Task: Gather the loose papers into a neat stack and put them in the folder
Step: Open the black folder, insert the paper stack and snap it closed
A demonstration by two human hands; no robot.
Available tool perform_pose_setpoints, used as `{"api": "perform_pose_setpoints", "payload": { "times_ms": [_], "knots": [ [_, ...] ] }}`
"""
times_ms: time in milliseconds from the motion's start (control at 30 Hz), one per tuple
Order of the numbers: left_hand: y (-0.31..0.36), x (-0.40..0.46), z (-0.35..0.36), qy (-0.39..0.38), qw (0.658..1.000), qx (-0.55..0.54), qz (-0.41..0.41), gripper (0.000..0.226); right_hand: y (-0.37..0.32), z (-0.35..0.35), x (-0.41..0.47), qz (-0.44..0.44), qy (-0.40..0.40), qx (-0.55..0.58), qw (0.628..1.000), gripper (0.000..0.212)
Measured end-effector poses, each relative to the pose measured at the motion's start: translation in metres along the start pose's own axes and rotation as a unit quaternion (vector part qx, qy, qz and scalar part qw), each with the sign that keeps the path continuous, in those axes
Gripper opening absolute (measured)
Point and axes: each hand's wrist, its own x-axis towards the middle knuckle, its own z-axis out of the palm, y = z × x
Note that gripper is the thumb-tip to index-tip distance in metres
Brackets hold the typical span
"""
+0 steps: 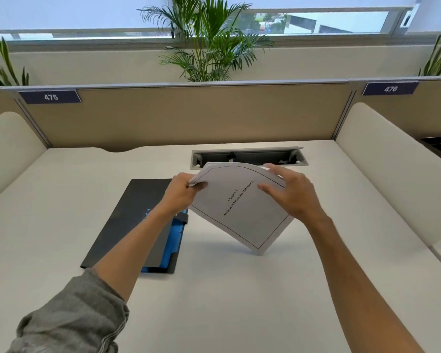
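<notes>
Your rolled-up grey sleeve (71, 317) sits closest to the lens, on the left arm, which reaches out over the white desk (239, 301). So your left hand (181, 193) is pinching the upper left corner of the papers (242, 207), thumb on the front and fingers curled behind. Your right hand (290, 192) holds the opposite edge, thumb laid across the printed face and fingers wrapped over the top. You've got the stack tilted like a diamond, with its lowest corner touching or just above the desk, hard to say which. Top sheet reads "Chapter 5, Analysis of Financial statements". Off to the left, the dark folder (135, 217) lies flat under your left forearm, blue lining showing at its near edge.
</notes>
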Motion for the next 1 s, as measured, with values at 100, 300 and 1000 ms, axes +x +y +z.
{"api": "perform_pose_setpoints", "payload": {
  "times_ms": [100,300,1000],
  "knots": [
    [0.015,0.001,-0.005,-0.01,0.999,0.037,0.024,0.02,-0.006,0.001,0.009,0.014,-0.075,0.102,0.992,0.021],
    [0.029,0.002,-0.014,0.064,0.987,0.093,0.115,0.011,-0.01,0.005,0.012,0.027,-0.066,0.268,0.961,0.014],
    [0.0,-0.016,0.039,-0.002,0.93,-0.358,-0.087,0.017,0.0,0.034,-0.012,0.182,0.049,0.506,0.841,0.014]
  ]
}}
